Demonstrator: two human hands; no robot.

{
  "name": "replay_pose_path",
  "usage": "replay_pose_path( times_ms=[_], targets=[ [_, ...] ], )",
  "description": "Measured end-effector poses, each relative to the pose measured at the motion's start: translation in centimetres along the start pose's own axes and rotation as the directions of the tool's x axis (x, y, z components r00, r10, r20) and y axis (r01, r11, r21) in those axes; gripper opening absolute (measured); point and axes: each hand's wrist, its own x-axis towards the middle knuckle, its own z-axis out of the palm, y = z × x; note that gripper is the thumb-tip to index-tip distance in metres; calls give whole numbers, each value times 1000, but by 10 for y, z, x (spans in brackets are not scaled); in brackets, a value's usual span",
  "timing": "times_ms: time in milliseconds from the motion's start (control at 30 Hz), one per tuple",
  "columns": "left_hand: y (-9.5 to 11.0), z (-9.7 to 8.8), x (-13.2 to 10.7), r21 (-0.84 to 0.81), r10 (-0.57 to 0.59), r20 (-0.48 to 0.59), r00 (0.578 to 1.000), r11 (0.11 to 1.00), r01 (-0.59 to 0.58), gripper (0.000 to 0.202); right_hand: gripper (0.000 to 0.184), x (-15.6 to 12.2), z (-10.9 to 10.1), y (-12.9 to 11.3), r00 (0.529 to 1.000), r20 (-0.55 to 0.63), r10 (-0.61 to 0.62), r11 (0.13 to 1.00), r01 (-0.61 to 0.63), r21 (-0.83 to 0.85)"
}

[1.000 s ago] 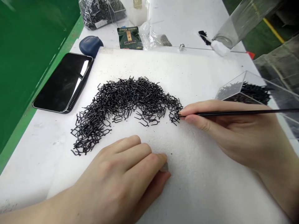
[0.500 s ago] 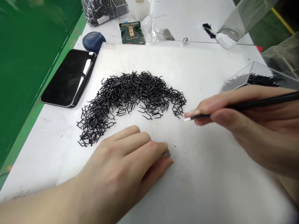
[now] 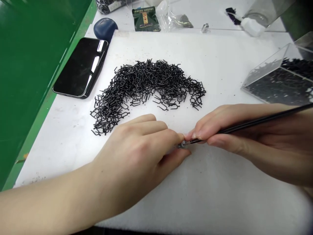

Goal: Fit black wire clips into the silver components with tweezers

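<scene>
So, hands: together, fingertips almost meeting just above the foam, with neither hand resting apart from the other.

Left hand (image 3: 132,153): thumb and fingers pinched on a small grey piece (image 3: 181,145), which is too small to make out clearly.

Right hand (image 3: 244,132): holding a slim black tool (image 3: 254,125) like a pen, between thumb and fingers, its shaft running out past the right edge of view.

Tool tip: pressed at the small grey piece, right between the two hands.

Under both hands: a white foam sheet (image 3: 220,195), with black specks scattered on it.

Just beyond the left hand: an arched heap of bent black wire clips (image 3: 144,85), lying loose on the foam, its lower end nearly touching the left hand's knuckles.

Beyond the right hand: a clear acrylic box (image 3: 265,70) holding more black clips, standing on the foam.

Left of the heap: a black phone (image 3: 80,67), with a dark blue oval case (image 3: 105,29) just past it.

Far edge, past the foam: a green packet (image 3: 146,19), a clear plastic bag (image 3: 181,21) of grey bits, a small metal stud (image 3: 204,28) and a white-handled brush (image 3: 251,26).

Far left: a green panel (image 3: 36,81) runs along the bench.
</scene>
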Motion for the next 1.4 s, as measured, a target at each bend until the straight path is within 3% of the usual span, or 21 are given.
replay_pose_path(
  times_ms=[633,1400],
  targets=[
    [-1,3,-1,-10,4,-19,1000,1000,-4,23,5,5,0,6,999,11,43,996,-43,80],
    [0,2,3,-10,-3,-26,1000,1000,2,17,9,1,-2,6,998,20,62,996,-64,67]
  ],
)
